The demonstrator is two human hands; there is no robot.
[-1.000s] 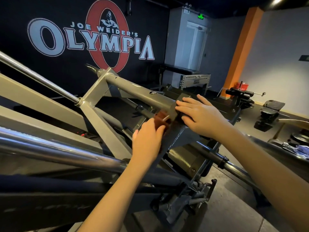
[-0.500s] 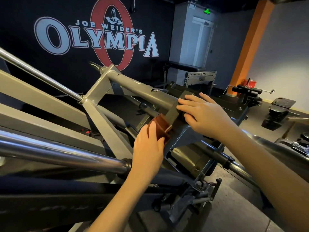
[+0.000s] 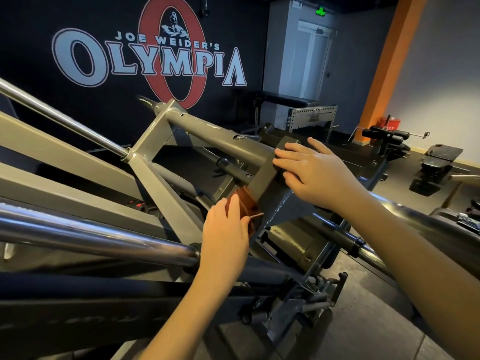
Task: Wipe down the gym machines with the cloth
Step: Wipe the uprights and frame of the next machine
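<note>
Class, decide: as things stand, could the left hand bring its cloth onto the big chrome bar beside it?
Probably yes. The left hand holds the brown cloth against the dark bracket, and the chrome bar ends right beside its wrist with nothing between them.

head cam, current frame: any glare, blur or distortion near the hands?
Head view: streak glare along the chrome bar; wide-angle lean in the orange pillar; left hand, right hand and brown cloth fairly sharp; dark foreground beam at lower left soft and underlit; room dim overall, green sign blooms slightly.
</note>
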